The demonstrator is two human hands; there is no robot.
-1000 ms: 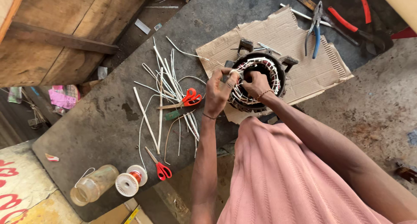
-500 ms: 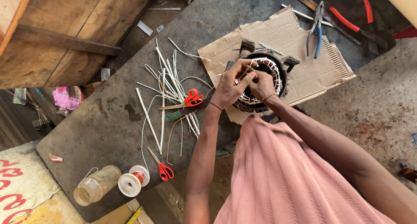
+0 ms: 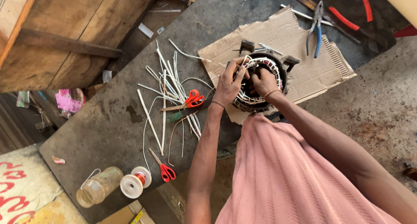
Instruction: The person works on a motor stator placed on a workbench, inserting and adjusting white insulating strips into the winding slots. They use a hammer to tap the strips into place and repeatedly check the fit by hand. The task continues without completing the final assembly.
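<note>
**Both hands on a motor stator at a dusty workbench**

Nearest the viewer, well down-left of the stator, a painted board [image 3: 19, 193] shows red lettering on a pale, yellowed ground. Beside it, on the bench corner, stand a clear jar [image 3: 97, 190] with a wire loop and a white spool [image 3: 132, 185] with a red core. Small red-handled scissors [image 3: 164, 169] lie just right of the spool. Off the bench, far left of the stator, a pink printed scrap [image 3: 67, 102] lies on the floor.

The motor stator [image 3: 260, 80] is a dark round iron ring with coils in its slots and pale insulating strips poking out at the rim. It sits on a torn sheet of brown cardboard [image 3: 312, 67] on the bench. The left hand [image 3: 228, 85] grips the ring's left edge, fingers curled onto the windings. The right hand [image 3: 263, 81] reaches into the bore with fingers bent; whether they pinch a wire I cannot tell.

Left of the stator, white strips [image 3: 171, 87] lie scattered, with larger red-handled scissors [image 3: 191, 99] across them.

Beyond the stator, blue-handled pliers [image 3: 316, 26] rest at the cardboard's far edge, and red-handled cutters [image 3: 347, 19] lie past them.

The bench [image 3: 100, 128] is a grey, stained slab. Rough concrete floor [image 3: 382, 115] lies to the right and a worn wooden structure [image 3: 69, 28] stands far left.
</note>
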